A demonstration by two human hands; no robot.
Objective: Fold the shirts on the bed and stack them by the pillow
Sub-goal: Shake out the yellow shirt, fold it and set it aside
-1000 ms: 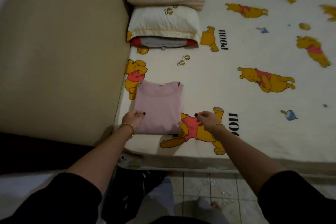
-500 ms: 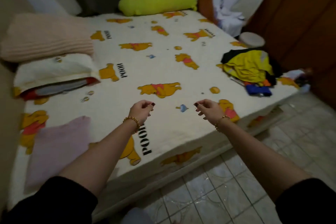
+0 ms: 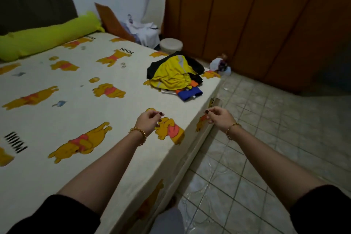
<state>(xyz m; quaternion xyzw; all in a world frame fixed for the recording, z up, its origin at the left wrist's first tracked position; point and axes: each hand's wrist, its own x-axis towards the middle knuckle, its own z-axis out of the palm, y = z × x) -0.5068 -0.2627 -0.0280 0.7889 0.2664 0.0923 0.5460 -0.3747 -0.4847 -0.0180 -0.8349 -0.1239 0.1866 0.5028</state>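
Both arms reach out over the near right edge of the bed [image 3: 76,104]. The left hand [image 3: 149,122] hovers above the sheet and the right hand [image 3: 218,118] just past the edge. They are apart, fingers loosely curled, holding nothing. The unfolded shirts [image 3: 171,77] lie heaped at the far right corner. A yellow-green bolster [image 3: 43,41] lies along the far edge.

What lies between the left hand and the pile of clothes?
Only bare printed sheet, from left hand to pile of clothes; the head view shows it.
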